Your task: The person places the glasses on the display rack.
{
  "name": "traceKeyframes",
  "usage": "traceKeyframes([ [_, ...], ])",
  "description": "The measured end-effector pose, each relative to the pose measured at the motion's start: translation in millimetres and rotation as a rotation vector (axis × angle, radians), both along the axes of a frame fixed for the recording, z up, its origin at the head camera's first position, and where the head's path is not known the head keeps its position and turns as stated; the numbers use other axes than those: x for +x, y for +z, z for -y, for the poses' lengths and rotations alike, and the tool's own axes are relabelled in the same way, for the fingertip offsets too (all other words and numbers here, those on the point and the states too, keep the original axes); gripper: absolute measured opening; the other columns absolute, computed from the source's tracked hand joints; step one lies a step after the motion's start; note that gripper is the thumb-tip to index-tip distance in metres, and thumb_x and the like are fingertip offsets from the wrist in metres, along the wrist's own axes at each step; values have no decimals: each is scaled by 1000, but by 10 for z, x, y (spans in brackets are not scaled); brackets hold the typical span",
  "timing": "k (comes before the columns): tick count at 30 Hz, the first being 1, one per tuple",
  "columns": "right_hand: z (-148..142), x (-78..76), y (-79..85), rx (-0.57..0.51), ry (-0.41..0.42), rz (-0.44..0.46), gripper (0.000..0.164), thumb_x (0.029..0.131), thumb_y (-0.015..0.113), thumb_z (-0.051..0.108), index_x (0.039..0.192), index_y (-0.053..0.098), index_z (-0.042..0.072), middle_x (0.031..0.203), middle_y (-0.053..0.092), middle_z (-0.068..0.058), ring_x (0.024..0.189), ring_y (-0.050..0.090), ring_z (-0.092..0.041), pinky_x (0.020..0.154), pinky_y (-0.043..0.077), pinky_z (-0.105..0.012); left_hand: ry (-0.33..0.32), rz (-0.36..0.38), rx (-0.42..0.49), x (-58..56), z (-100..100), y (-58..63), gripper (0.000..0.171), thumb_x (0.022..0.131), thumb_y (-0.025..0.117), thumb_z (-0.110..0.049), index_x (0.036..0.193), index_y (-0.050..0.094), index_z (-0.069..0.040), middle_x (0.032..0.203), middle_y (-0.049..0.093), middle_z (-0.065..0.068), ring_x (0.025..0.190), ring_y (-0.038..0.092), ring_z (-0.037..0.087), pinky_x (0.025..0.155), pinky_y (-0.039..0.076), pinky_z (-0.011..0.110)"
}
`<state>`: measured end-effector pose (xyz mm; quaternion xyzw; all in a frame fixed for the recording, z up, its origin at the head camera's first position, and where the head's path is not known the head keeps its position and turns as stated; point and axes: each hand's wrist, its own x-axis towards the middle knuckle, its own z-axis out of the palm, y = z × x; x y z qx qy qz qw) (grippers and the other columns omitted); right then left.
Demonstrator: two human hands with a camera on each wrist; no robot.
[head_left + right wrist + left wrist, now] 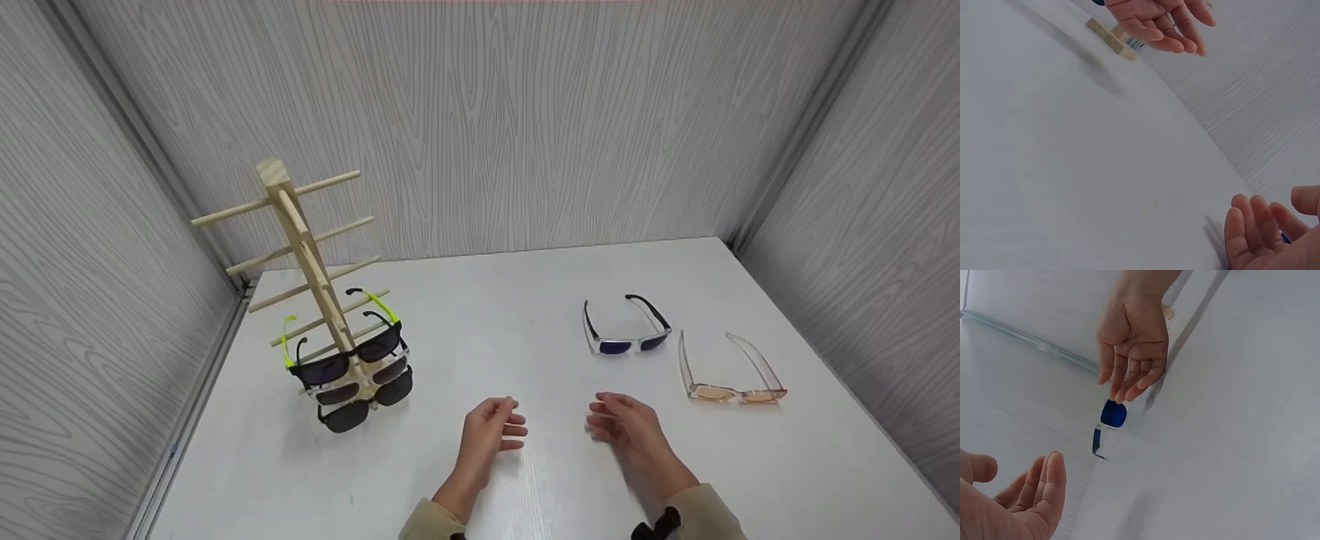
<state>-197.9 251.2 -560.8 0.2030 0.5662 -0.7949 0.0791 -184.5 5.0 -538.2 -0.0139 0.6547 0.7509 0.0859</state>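
**Wooden rack [316,277] at left, left hand [486,433] and right hand [631,429] in the middle, eyewear at both sides**

Back wall [480,127], left wall [90,247] and right wall [862,225]: pale grey, wood-grain pattern. They enclose a white surface [480,322].

Rack stands on the left part of the surface, leaning in the head view; rows of thin pegs cross its post. Its base shows past the left hand in the right wrist view.

Beige sleeves [709,514] enter at the near edge. Both hands are held above the surface, apart, palms turned toward each other. Fingers of each relaxed, gently bent; neither grips anything.

Five pairs of glasses. Three sit one above another low on the rack: uppermost, black-fronted glasses [326,370] with yellow-green temples; next, clear-framed glasses [337,393] with dark lenses; lowest, all-dark glasses [349,417].

Two lie loose on the right part of the surface, temples unfolded toward the back wall. Blue-lensed glasses [615,347], clear front and black temples, lie beyond the right hand. Amber-lensed glasses [712,393] lie farther right, nearer the person.

Smallest noted: dark fitting [664,521] at the right cuff.
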Motion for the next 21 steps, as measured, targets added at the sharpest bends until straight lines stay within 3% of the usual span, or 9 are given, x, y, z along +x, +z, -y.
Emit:
traceKeyframes([
  [10, -195, -1, 62, 42, -12, 34, 36, 94, 57, 17, 123, 49, -3, 97, 65, -11, 86, 65, -23, 74, 54, -35, -61, 2, 20, -58, -235, 22, 29, 95, 53, -28, 103, 60, -1, 85, 64, 13, 76, 66, 26, 63, 56, 33],
  [21, -481, 18, 158, 106, -7, 10, 39, 97, 51, 17, 129, 43, -2, 100, 65, -8, 90, 65, -21, 82, 52, -34, -80, 36, 11, -168, -484, 28, 31, 95, 53, -30, 106, 59, -1, 87, 65, 14, 75, 67, 25, 62, 57, 35],
])
